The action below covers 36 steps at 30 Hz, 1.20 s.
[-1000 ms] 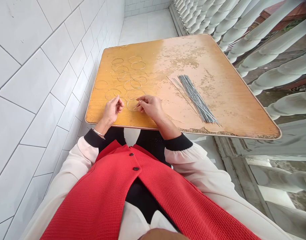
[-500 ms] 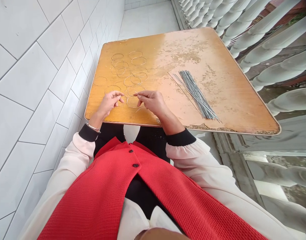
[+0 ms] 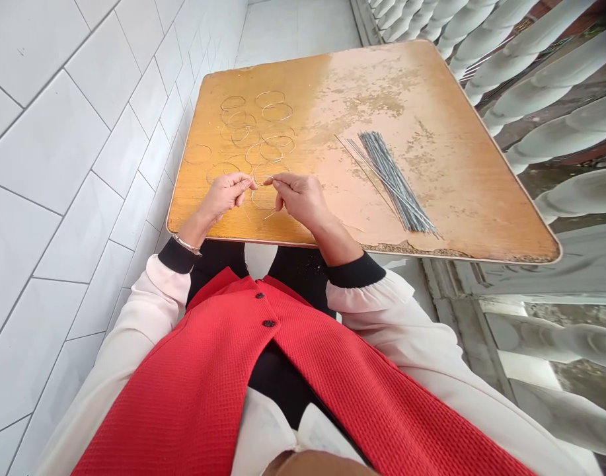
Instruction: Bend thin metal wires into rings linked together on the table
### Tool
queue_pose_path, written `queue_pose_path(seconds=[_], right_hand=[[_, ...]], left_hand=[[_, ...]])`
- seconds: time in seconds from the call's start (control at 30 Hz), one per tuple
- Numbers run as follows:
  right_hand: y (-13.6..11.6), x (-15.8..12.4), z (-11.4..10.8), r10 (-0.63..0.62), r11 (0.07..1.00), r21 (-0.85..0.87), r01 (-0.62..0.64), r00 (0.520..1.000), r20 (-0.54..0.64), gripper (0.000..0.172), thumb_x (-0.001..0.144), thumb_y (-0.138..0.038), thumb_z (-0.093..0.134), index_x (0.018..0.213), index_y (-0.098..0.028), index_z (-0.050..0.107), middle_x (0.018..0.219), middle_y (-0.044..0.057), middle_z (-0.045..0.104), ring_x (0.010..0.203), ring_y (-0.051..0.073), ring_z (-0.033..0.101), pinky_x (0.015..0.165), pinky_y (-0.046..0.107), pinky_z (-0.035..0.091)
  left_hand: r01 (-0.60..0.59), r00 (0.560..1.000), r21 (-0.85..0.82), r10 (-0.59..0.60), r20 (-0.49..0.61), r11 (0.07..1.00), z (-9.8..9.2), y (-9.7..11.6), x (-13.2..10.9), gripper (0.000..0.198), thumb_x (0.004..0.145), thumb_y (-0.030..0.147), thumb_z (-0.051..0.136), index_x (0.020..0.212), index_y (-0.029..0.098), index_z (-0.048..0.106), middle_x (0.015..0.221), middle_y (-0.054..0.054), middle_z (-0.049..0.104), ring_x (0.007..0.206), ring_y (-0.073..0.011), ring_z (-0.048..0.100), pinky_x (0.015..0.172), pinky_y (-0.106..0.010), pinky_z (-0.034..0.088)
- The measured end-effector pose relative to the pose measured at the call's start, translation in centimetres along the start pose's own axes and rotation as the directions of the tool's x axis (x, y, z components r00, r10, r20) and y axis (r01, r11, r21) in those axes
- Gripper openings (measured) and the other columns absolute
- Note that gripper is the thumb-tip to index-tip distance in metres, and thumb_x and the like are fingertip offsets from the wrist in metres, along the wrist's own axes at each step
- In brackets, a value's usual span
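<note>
Wire (image 3: 267,180) is risking a slip: R hand (image 3: 297,201) pinching it narrow, L hand (image 3: 225,197) curled, hold unclear, nearby rings (image 3: 265,198) maybe snagging.

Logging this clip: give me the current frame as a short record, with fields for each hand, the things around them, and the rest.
Left hand: fingers curled, next to the thin wire; cannot tell if it grips anything.
Right hand: pinches a thin wire.
Things: wire rings lie scattered under and beyond the hands; a bundle of wire rods lies to the right.
Rest: worn wooden table, white tiled wall, stone balusters, red waistcoat.
</note>
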State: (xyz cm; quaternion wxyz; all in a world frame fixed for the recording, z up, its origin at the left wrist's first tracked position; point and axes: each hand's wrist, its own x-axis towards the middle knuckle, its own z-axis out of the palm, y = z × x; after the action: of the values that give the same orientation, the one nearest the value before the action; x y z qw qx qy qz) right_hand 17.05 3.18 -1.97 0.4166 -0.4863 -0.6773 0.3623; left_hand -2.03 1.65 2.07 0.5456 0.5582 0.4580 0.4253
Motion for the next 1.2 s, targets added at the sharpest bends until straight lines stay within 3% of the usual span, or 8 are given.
queue_pose_path(seconds=[0.17, 0.33, 0.57, 0.73, 0.87, 1.0, 1.1, 1.2], right_hand=[[0.0, 0.0, -0.1, 0.023, 1.0, 0.011, -0.023, 0.999, 0.022, 0.031, 0.095, -0.038, 0.057, 0.103, -0.015, 0.077, 0.047, -0.004, 0.053, 0.045, 0.009, 0.044, 0.051, 0.023, 0.039], [0.2, 0.0, -0.4, 0.089, 0.985, 0.143, -0.095, 0.995, 0.05, 0.025, 0.092, -0.032, 0.061, 0.103, -0.014, 0.074, 0.053, -0.004, 0.059, 0.038, 0.005, 0.039, 0.044, 0.021, 0.034], [0.6, 0.0, -0.1, 0.091, 0.989, 0.124, -0.082, 0.994, -0.066, 0.02, 0.092, -0.025, 0.058, 0.091, -0.014, 0.075, 0.046, -0.005, 0.055, 0.038, 0.006, 0.044, 0.044, 0.019, 0.035], [0.9, 0.0, -0.1, 0.151, 0.974, 0.169, -0.154, 0.988, 0.033, 0.024, 0.092, -0.029, 0.06, 0.103, -0.013, 0.074, 0.056, -0.001, 0.063, 0.038, 0.006, 0.047, 0.042, 0.02, 0.035], [0.9, 0.0, -0.6, 0.14, 0.988, 0.071, -0.14, 0.99, 0.005, 0.029, 0.089, -0.031, 0.065, 0.111, -0.014, 0.073, 0.068, 0.002, 0.07, 0.044, 0.008, 0.049, 0.049, 0.023, 0.043], [0.5, -0.1, -1.0, 0.065, 0.991, -0.112, -0.067, 0.998, -0.023, 0.032, 0.087, -0.036, 0.069, 0.11, -0.014, 0.075, 0.074, 0.005, 0.072, 0.062, 0.014, 0.063, 0.066, 0.029, 0.052], [0.2, -0.1, -0.9, 0.011, 0.997, -0.075, -0.009, 1.0, 0.014, 0.032, 0.092, -0.038, 0.063, 0.111, -0.015, 0.075, 0.074, 0.005, 0.073, 0.066, 0.015, 0.066, 0.071, 0.029, 0.054], [0.2, -0.1, -0.4, 0.016, 1.0, 0.023, -0.017, 0.999, 0.052, 0.028, 0.096, -0.035, 0.057, 0.105, -0.016, 0.076, 0.062, 0.001, 0.067, 0.055, 0.011, 0.061, 0.063, 0.025, 0.052]], left_hand=[[-0.013, 1.0, 0.03, 0.013, -0.015, 0.999, -0.3, -0.3, 0.4, 0.026, 0.099, 0.017, 0.056, 0.076, 0.012, 0.068, 0.041, 0.009, 0.044, 0.037, 0.0002, 0.034, 0.043, -0.013, 0.023], [-0.017, 0.999, 0.029, 0.018, -0.051, 0.999, -0.6, -0.2, 0.5, 0.027, 0.1, 0.016, 0.055, 0.075, 0.012, 0.066, 0.041, 0.009, 0.045, 0.036, 0.0009, 0.032, 0.042, -0.014, 0.021], [-0.017, 0.999, 0.038, 0.018, -0.039, 0.999, -0.4, -0.1, 0.4, 0.029, 0.099, 0.013, 0.054, 0.074, 0.011, 0.066, 0.039, 0.01, 0.042, 0.036, 0.0004, 0.031, 0.042, -0.014, 0.023], [-0.005, 1.0, 0.033, 0.006, -0.027, 0.999, -0.5, -0.3, 0.6, 0.029, 0.101, 0.014, 0.052, 0.076, 0.012, 0.066, 0.041, 0.009, 0.047, 0.035, 0.0008, 0.032, 0.042, -0.014, 0.022], [0.019, 1.0, 0.035, -0.019, 0.013, 0.999, -0.7, -0.3, 0.6, 0.029, 0.101, 0.012, 0.051, 0.078, 0.011, 0.067, 0.043, 0.007, 0.05, 0.034, 0.0013, 0.031, 0.041, -0.014, 0.021], [0.032, 0.999, 0.044, -0.034, 0.031, 0.999, -0.8, 0.1, 0.5, 0.029, 0.1, 0.01, 0.051, 0.077, 0.011, 0.068, 0.04, 0.008, 0.046, 0.035, 0.0009, 0.032, 0.042, -0.014, 0.021], [0.028, 0.998, 0.047, -0.031, 0.061, 0.998, -0.7, 0.3, 0.3, 0.028, 0.1, 0.011, 0.052, 0.076, 0.01, 0.068, 0.04, 0.008, 0.045, 0.035, 0.0008, 0.033, 0.042, -0.014, 0.02], [0.023, 0.999, 0.047, -0.025, 0.045, 0.999, -0.4, 0.3, 0.2, 0.029, 0.099, 0.01, 0.053, 0.075, 0.011, 0.068, 0.039, 0.009, 0.044, 0.036, 0.0004, 0.033, 0.042, -0.014, 0.02]])
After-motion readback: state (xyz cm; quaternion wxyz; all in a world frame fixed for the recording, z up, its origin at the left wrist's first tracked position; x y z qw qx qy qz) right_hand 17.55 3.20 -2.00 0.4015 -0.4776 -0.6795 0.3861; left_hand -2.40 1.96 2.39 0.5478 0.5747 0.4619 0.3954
